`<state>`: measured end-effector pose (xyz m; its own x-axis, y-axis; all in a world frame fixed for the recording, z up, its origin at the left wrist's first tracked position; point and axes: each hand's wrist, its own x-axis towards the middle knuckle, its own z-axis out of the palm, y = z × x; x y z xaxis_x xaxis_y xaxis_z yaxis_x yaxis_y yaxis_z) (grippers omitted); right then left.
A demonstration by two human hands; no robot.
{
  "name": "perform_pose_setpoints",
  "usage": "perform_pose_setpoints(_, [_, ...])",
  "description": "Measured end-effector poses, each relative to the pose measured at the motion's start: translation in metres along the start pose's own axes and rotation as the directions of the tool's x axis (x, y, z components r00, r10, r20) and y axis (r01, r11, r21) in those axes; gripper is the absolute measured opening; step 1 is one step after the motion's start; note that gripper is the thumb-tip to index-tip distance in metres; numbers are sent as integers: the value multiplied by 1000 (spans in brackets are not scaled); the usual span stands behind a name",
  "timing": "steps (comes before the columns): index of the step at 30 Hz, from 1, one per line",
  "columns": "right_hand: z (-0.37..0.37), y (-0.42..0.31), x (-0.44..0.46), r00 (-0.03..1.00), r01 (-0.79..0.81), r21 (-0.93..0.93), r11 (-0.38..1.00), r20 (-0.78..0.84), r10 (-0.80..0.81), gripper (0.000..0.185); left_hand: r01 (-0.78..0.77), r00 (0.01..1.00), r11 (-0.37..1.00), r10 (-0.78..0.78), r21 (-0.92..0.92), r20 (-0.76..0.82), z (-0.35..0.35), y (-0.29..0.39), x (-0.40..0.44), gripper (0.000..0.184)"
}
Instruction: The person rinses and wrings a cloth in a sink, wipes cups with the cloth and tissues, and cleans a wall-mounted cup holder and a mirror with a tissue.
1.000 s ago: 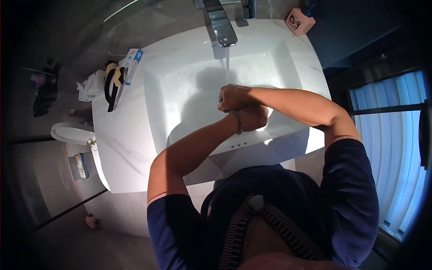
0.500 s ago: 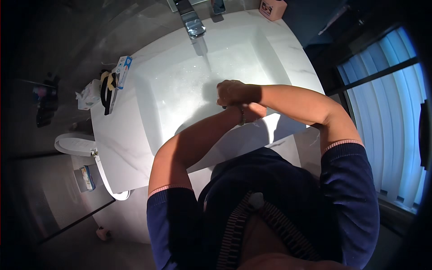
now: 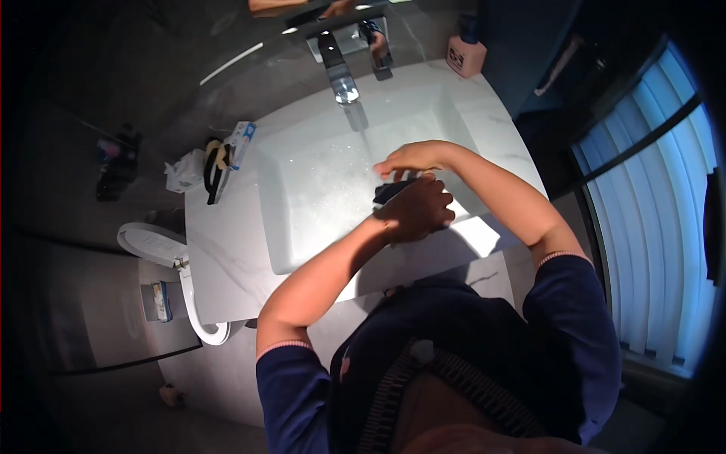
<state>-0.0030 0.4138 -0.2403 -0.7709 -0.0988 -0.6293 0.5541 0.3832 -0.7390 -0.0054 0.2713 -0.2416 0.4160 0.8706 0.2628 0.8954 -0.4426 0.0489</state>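
Note:
My left hand [image 3: 417,209] is over the front part of the white sink [image 3: 274,219], its fingers wrapped round a dark, soft-looking piece of cloth [image 3: 391,191]. Part of the cloth sticks out towards the faucet side; the rest is hidden by the hand. Just beyond it is my right hand [image 3: 417,157], palm down, with curved fingers spread apart over the cloth. I see no firm grip in it. A chrome faucet [image 3: 344,87] runs a thin stream into bubbly water in the basin.
A pink pump bottle [image 3: 465,57] stands at the back right corner of the marbled counter [image 3: 219,257]. On the left side are a blue-and-white box [image 3: 243,140], a black-and-tan item [image 3: 218,166] and a tissue pack [image 3: 185,172]. A toilet seat [image 3: 200,314] is beyond the counter's left edge.
My hands, clasped together before, have come apart. The left hand has turned over and shows the dark cloth; the right has lifted off with its fingers spread. The view has tilted up slightly.

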Motion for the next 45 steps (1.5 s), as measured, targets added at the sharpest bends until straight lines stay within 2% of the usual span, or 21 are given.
perform_pose_setpoints(3, [-34,29,20,941,64,-142,988,-320,-107,35,178,981,983,-181,-55,-66,-37,6,-18,10])
perform_pose_setpoints(5, [-67,39,50,845,240,-143,960,-457,-279,25,459,668,817,-576,-349,-472,-51,9,-33,17])
perform_pose_setpoints(8, [-103,31,85,659,361,-348,865,-561,-501,20,535,578,796,-589,-283,-565,-59,2,-57,18])
perform_pose_setpoints(10, [-124,18,109,585,343,-340,876,-652,-482,21,581,233,571,-799,-579,-554,-66,6,-65,14])
perform_pose_setpoints(11, [-127,6,110,539,322,-362,875,-690,-484,23,590,223,577,-788,-564,-574,-68,5,-67,14])
perform_pose_setpoints(15, [-143,-11,138,571,190,-435,880,-680,-459,29,400,-255,278,-881,-873,-398,-72,11,-80,10])
perform_pose_setpoints(17, [-136,3,154,504,325,-347,880,-723,-472,40,329,-314,256,-878,-909,-361,-69,11,-85,12])
perform_pose_setpoints(20, [-127,-17,108,731,332,-163,929,-578,-363,40,89,-410,200,-886,-976,-219,-67,7,-93,18])
perform_pose_setpoints(25, [-92,-23,-24,812,526,-18,851,-289,-508,33,-250,-454,209,-887,-946,-76,-67,0,-95,20])
perform_pose_setpoints(26, [-93,4,-17,794,608,215,765,-187,-579,30,-292,-447,214,-892,-932,-65,-63,-4,-97,22])
perform_pose_setpoints(27, [-92,53,25,786,466,704,536,-52,-616,31,-336,-432,216,-900,-917,-54,-57,-8,-98,23])
perform_pose_setpoints(28, [-62,72,29,777,603,-124,788,-131,-616,28,-345,-445,220,-894,-912,-48,-52,-10,-96,23])
perform_pose_setpoints(29, [-39,86,33,719,238,-853,464,-167,-675,26,-394,-435,191,-900,-899,0,-50,-14,-95,25])
perform_pose_setpoints(30, [-26,78,23,714,241,-858,454,-160,-682,26,-437,-418,163,-908,-884,39,-49,-18,-93,26])
perform_pose_setpoints(32, [-2,49,-12,836,412,-563,716,-80,-543,46,-470,-372,148,-927,-870,43,-44,-23,-91,27])
perform_pose_setpoints(33, [14,31,-26,834,412,-569,712,-80,-546,46,-472,-371,154,-928,-868,38,-44,-25,-88,27])
perform_pose_setpoints(35, [48,1,-45,785,612,107,784,-206,-584,58,-481,-318,118,-947,-869,48,-42,-23,-82,30])
perform_pose_setpoints(40, [80,-36,-27,745,664,224,713,-282,-605,69,-495,-242,147,-970,-857,-26,-43,-4,-86,33])
perform_pose_setpoints(42, [90,-51,-25,443,796,-229,560,-410,-797,64,-485,-160,88,-987,-870,-11,-52,17,-101,33])
perform_pose_setpoints(43, [95,-62,-22,441,797,-228,559,-412,-797,64,-467,-80,25,-997,-884,14,-59,32,-113,33])
perform_pose_setpoints(45, [105,-86,-22,-81,497,-828,259,-342,-936,48,-417,77,-100,-994,-903,74,-73,59,-138,33])
